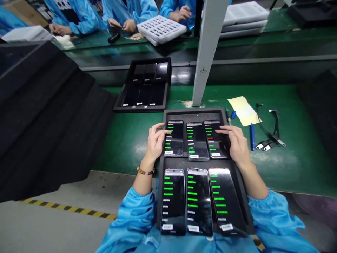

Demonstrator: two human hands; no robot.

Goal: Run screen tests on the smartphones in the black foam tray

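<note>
1. A black tray [238, 175] lies on the green desk [126, 140], its near end over the person's lap, and holds six phones in two rows of three, all lit with green lines of text.
2. In the far row the left hand [154, 142] rests at the tray's left edge, fingers loosely spread, with one fingertip on the screen of the far-left phone [174, 138]; it grips nothing.
3. The far-middle phone [197, 141] lies untouched between the hands.
4. The right hand [237, 142] lies over the right edge of the far-right phone [214, 140], fingers stretched flat with a tip on the screen, closed on nothing; it hides part of that phone.
5. The near row [198, 200] lies just below, each phone with a white label at its bottom edge; the text on the screens is too small to read.
6. Beyond the tray to the left stands a second black tray [143, 86] of dark-screened phones.
7. A grey post [207, 52] rises just behind the tray and blocks the view beyond.
8. Right of the tray lie a yellow paper [243, 110], a blue pen [252, 136] and a black cable [271, 130].
9. Past the post, other people's hands in blue sleeves [123, 14] work beside white foam trays [162, 30]; what they hold is unclear.
</note>
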